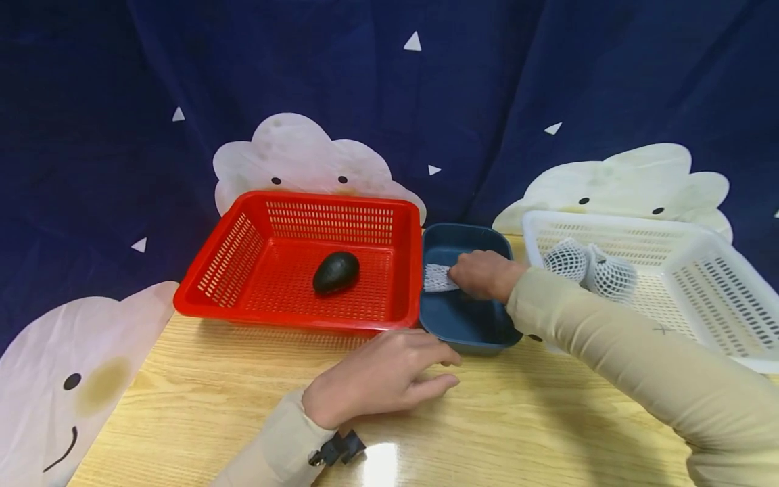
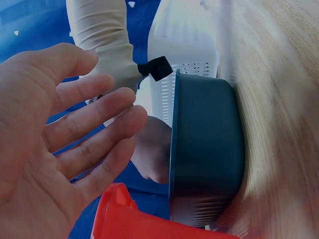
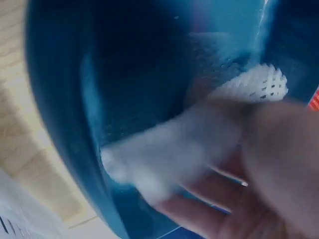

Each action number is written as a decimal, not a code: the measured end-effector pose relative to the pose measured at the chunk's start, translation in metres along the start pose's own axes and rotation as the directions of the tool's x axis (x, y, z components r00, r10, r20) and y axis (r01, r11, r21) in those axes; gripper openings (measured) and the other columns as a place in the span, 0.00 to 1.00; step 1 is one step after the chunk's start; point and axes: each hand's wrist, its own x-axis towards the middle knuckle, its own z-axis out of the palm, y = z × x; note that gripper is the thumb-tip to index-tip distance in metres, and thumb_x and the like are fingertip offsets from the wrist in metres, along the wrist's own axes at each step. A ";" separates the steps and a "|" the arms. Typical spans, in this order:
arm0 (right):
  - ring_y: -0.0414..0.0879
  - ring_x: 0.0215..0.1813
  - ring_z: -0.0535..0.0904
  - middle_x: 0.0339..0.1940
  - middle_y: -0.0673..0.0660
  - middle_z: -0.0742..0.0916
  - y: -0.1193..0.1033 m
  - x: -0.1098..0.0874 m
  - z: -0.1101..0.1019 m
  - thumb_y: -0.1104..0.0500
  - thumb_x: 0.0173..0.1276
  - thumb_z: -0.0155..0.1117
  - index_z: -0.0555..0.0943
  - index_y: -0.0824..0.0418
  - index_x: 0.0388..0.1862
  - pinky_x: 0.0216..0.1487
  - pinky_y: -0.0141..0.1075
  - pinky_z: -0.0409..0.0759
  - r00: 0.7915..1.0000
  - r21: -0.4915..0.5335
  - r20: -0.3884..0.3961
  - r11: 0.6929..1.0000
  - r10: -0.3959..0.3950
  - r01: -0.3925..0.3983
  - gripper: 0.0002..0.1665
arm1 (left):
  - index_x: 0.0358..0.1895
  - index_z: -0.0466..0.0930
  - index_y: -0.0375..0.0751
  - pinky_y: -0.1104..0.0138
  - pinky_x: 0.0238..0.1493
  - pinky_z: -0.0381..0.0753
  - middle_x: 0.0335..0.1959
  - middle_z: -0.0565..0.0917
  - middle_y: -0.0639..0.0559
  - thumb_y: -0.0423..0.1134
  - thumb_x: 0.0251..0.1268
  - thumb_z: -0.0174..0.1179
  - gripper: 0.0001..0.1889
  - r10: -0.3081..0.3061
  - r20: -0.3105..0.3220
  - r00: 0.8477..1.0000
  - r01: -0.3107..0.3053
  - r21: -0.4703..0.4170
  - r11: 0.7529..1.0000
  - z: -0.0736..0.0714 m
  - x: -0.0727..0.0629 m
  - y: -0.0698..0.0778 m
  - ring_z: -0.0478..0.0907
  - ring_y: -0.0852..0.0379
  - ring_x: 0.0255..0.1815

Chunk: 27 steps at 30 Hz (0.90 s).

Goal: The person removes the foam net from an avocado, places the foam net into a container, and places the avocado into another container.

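Observation:
My right hand reaches down into a dark blue bin and grips a white foam net sleeve. In the right wrist view the sleeve looks flattened and blurred, its meshed end poking out past the fingers. Over the wooden table, in front of the bin and the red basket, hovers my left hand, fingers loosely bent and holding nothing. A dark avocado lies unwrapped on the red basket's floor.
To the right stands a white basket; in its left end sit two round things in white foam nets. The blue bin is wedged close between both baskets. A dark blue cloth with cloud prints hangs behind the table.

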 end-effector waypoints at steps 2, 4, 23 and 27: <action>0.49 0.36 0.84 0.39 0.58 0.90 -0.002 -0.001 -0.002 0.38 0.68 0.70 0.85 0.59 0.50 0.47 0.46 0.88 0.996 0.057 0.081 0.998 0.031 -0.036 0.27 | 0.55 0.86 0.51 0.73 0.58 0.82 0.49 0.90 0.59 0.52 0.78 0.56 0.15 -0.004 0.004 1.000 0.004 0.000 1.000 0.000 0.000 0.001 0.86 0.64 0.48; 0.48 0.37 0.83 0.41 0.57 0.90 -0.003 -0.002 -0.005 0.27 0.64 0.66 0.83 0.60 0.56 0.50 0.46 0.87 0.989 0.106 0.136 0.992 0.059 -0.074 0.41 | 0.55 0.86 0.51 0.73 0.59 0.83 0.50 0.90 0.59 0.52 0.78 0.57 0.15 -0.007 0.004 1.000 0.007 0.001 1.000 -0.001 -0.001 0.001 0.86 0.64 0.49; 0.46 0.31 0.83 0.29 0.52 0.87 0.005 -0.025 -0.032 0.28 0.75 0.51 0.85 0.58 0.53 0.45 0.41 0.87 0.991 0.155 0.104 0.983 0.086 -0.101 0.37 | 0.55 0.87 0.52 0.70 0.61 0.82 0.48 0.90 0.61 0.52 0.77 0.57 0.15 0.005 -0.022 1.000 -0.004 0.032 0.999 -0.002 -0.002 0.004 0.85 0.66 0.48; 0.46 0.35 0.85 0.36 0.55 0.91 0.013 -0.037 -0.038 0.32 0.76 0.54 0.84 0.60 0.58 0.53 0.47 0.88 0.996 0.115 0.055 0.991 0.068 -0.074 0.36 | 0.55 0.86 0.53 0.72 0.57 0.83 0.48 0.90 0.61 0.53 0.77 0.58 0.15 -0.001 -0.025 1.000 0.002 0.021 1.000 -0.002 -0.003 0.004 0.85 0.66 0.46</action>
